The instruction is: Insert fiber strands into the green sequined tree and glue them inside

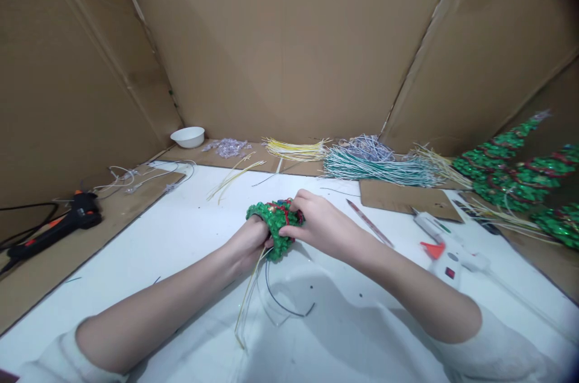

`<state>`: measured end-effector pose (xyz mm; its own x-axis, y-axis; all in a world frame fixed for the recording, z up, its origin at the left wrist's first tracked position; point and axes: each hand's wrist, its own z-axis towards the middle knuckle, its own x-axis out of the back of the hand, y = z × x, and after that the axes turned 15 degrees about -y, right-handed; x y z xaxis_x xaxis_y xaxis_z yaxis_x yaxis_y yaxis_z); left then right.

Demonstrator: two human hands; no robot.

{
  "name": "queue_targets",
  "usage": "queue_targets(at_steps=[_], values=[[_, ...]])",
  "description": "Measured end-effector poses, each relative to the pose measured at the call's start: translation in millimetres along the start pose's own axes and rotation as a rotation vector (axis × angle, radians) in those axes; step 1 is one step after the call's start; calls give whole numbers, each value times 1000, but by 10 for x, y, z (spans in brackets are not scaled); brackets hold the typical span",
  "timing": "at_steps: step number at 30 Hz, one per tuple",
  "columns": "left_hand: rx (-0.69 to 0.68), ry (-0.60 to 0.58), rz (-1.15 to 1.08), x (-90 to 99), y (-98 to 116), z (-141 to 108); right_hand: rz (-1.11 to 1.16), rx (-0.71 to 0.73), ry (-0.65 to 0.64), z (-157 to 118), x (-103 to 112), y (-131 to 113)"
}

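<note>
At centre of frame: one green tinsel piece with red trim, open end turned toward the left. Cannot tell whether touching the tabletop.

Inside that open end: left hand, fingers mostly hidden; cannot tell how tight a grip. On the opposite side: right hand, narrow grip, thumb and fingers pinched on the outside of the piece. Probably braced from within, to leave the trimmed outside reachable for the right. Below: loose yellow strands, plus one dark curved wire.

Counts:
- Glue guns, two: black glue gun at left edge, white glue gun at lower right; apparently parked to either side to keep the middle free.
- Green tinsel trees, three in sight at right edge, likely set aside for room.
- Wire bundles, four discernible, upper centre to upper right: yellow bundle, violet bundle, green-and-white bundle, straw-coloured bundle. Apparently sorted by colour; strands too many to count.
- White bowl, one; heap of clear bits, one, just beside.
- Pencil-like stick, one, right of centre.
</note>
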<state>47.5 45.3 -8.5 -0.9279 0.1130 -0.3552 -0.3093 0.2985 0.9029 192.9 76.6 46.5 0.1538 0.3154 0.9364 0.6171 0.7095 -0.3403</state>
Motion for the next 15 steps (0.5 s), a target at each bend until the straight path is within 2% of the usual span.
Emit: queue_targets(at_steps=[5,15], values=[[3,-12,-12,-11,17,-14,-1,-12,7,-11,5,-13],[13,49,-53,-36,16,-22,19,26,22,22,-28,-5]])
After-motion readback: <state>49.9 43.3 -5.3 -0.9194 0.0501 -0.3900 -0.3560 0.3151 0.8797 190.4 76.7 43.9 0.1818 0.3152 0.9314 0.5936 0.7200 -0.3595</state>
